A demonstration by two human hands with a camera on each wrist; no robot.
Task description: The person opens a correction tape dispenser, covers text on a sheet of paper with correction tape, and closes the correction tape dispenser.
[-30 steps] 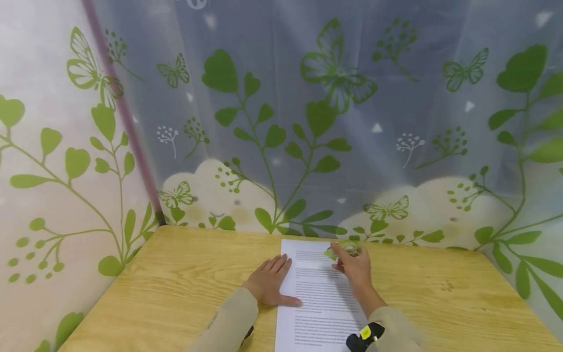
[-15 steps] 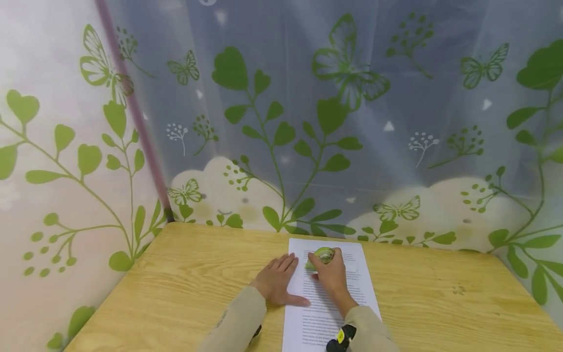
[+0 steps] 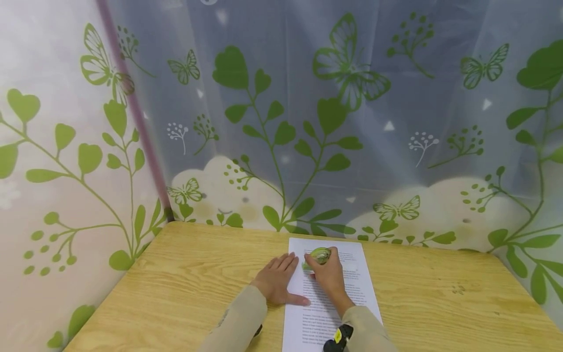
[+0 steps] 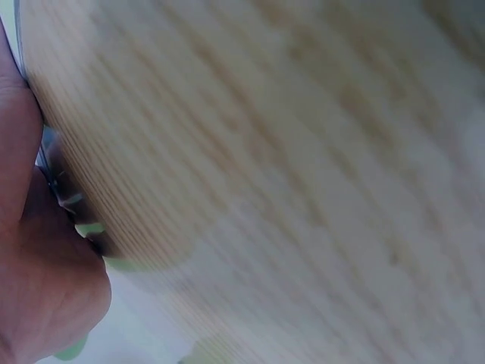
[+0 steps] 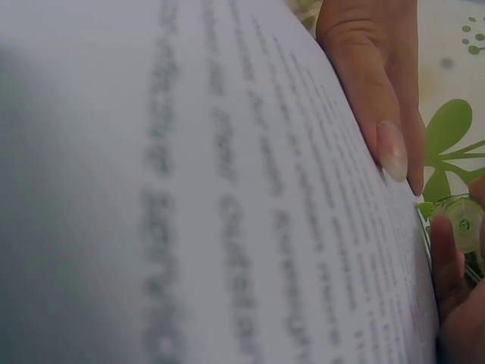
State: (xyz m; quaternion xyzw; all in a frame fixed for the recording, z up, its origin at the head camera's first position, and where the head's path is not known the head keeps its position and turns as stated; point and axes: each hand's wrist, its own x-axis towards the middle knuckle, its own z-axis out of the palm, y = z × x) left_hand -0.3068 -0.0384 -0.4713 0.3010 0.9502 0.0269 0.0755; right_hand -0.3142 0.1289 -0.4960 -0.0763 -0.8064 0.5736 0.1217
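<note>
Butterfly-print curtain (image 3: 281, 98) backs the wood-grain surface (image 3: 198, 274); my right grip (image 3: 329, 276) pinches a correction tape (image 3: 321, 254) over a printed sheet (image 3: 316, 318) (left grip (image 3: 277, 281) flat, straight-fingered, across its edge).

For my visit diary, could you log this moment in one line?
left hand: rests on printed sheet; right hand: grips green tape dispenser; surface: wooden table

left hand (image 3: 276, 279) is resting across the left edge of a white, text-printed paper sheet (image 3: 324, 308) | right hand (image 3: 329, 275) is gripping a rounded green plastic tool (image 3: 320, 254) at its upper part | yellow wood-grain table (image 3: 198, 274) is supporting the sheet | grey-blue, leaf-printed curtain (image 3: 290, 63) is hanging behind
</note>
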